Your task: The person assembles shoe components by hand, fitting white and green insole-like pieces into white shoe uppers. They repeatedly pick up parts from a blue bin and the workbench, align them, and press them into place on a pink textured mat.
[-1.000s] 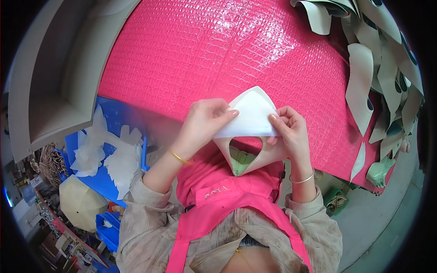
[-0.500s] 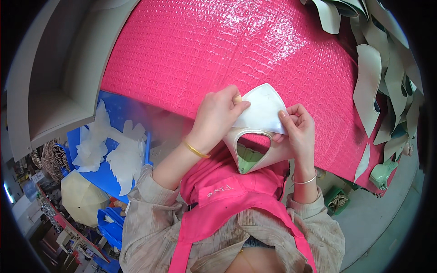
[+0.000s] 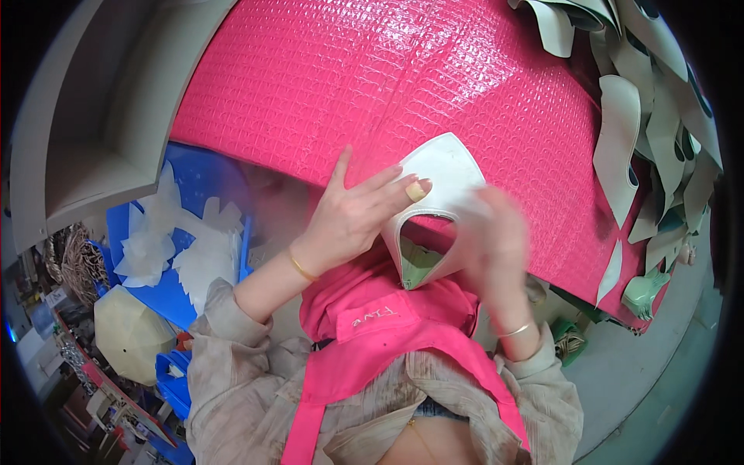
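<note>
A white shoe upper (image 3: 447,167) with a pointed toe end and a rounded opening lies at the near edge of the pink table, partly over my lap. Pale green lining (image 3: 420,263) shows inside its opening. Across the upper's left side rests my left hand (image 3: 349,213), open, its fingers stretched and spread; one fingertip wears a tan cover (image 3: 418,191). At the upper's right side, my right hand (image 3: 500,240) is smeared by motion, so its fingers cannot be made out. It hides part of that side.
The pink textured tabletop (image 3: 310,85) stretches ahead. Several white cut pieces (image 3: 618,143) are heaped along its right edge, beside a green stack (image 3: 645,294). A blue bin (image 3: 174,301) with thin whitish sheets (image 3: 209,256) stands left, below a grey box-like shelf (image 3: 139,147).
My left hand has loosened its pinch on the upper's left edge and spread its fingers over it. The right hand, earlier pinching the right edge, now moves in a blur.
</note>
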{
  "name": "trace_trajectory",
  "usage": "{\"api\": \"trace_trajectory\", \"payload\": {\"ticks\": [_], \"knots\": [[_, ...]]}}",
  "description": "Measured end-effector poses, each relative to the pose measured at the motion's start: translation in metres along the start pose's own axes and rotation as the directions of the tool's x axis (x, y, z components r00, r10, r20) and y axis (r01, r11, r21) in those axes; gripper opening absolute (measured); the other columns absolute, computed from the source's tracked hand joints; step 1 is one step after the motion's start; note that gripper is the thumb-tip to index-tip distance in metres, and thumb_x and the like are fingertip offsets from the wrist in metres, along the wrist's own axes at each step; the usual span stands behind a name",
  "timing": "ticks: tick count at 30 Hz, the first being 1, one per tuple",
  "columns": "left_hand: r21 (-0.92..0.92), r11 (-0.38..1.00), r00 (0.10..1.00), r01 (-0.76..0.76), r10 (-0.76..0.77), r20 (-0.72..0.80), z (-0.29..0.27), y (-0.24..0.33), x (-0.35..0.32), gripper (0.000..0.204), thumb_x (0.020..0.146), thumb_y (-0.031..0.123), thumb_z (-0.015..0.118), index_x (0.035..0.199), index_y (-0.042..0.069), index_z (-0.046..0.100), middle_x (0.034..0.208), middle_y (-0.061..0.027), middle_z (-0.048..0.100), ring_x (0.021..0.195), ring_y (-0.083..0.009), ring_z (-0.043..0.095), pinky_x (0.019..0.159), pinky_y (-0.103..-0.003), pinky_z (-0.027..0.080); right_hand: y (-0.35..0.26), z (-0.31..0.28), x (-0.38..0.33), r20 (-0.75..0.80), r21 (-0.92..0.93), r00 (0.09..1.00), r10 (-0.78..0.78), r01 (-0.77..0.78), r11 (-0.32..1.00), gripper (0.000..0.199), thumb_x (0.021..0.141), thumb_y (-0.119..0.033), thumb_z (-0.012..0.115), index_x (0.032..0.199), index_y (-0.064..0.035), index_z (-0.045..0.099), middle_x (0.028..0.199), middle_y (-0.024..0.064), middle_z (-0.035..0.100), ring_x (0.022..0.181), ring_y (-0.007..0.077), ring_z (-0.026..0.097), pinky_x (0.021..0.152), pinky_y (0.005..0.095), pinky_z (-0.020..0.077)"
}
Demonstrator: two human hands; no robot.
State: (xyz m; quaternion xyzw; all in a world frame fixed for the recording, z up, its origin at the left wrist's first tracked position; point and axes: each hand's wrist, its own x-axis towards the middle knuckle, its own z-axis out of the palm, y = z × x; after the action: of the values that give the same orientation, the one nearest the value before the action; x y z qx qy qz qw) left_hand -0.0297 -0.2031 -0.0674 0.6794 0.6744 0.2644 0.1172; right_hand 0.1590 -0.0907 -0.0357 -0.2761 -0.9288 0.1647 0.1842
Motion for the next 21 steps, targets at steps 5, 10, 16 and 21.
{"api": "trace_trajectory", "payload": {"ticks": [5,10,16,21], "knots": [[0.067,0.983,0.985,-0.169,0.166,0.039,-0.015,-0.018,-0.015,0.040,0.083,0.016,0.048,0.120,0.027,0.053,0.117,0.0019,0.057,0.108,-0.0133,0.054,0.103,-0.056,0.017,0.017,-0.007,-0.022,0.438,-0.150,0.897,0.058,0.009,0.989,0.056,0.079,-0.025,0.058,0.132,-0.0161,0.039,0.138,0.0028,0.035,0.127,0.0272,0.032,0.103,0.0440,0.0249],[-0.054,0.998,0.999,-0.019,0.021,0.045,-0.030,-0.007,0.001,0.043,0.079,0.008,0.054,0.121,0.018,0.053,0.116,-0.0050,0.057,0.106,-0.0163,0.056,0.098,-0.048,0.033,0.014,-0.018,0.006,0.172,-0.001,0.940,0.295,-0.300,0.954,0.041,0.080,-0.013,0.060,0.117,-0.0006,0.049,0.098,0.0124,0.054,0.088,0.0222,0.051,0.079,0.0317,0.0405],[-0.181,0.977,0.838,0.111,-0.190,-0.512,-0.097,-0.068,0.008,0.039,0.077,-0.008,0.050,0.115,-0.002,0.053,0.114,-0.0149,0.057,0.105,-0.0233,0.056,0.091,-0.033,0.042,-0.002,-0.057,0.065,0.333,0.752,0.915,0.228,-0.404,0.521,0.022,0.080,-0.012,0.064,0.095,0.0005,0.054,0.082,0.0005,0.057,0.077,0.0074,0.053,0.070,0.0200,0.0416],[0.234,0.867,0.737,0.440,-0.200,-0.646,-0.157,-0.213,0.078,0.023,0.082,0.007,0.050,0.102,0.007,0.062,0.101,-0.0105,0.062,0.089,-0.0306,0.059,0.077,-0.038,0.049,0.037,-0.013,0.180,0.272,0.726,0.944,0.185,-0.328,0.604,0.025,0.084,-0.012,0.057,0.104,0.0016,0.053,0.087,0.0044,0.058,0.080,0.0084,0.053,0.074,0.0207,0.0421]]}}
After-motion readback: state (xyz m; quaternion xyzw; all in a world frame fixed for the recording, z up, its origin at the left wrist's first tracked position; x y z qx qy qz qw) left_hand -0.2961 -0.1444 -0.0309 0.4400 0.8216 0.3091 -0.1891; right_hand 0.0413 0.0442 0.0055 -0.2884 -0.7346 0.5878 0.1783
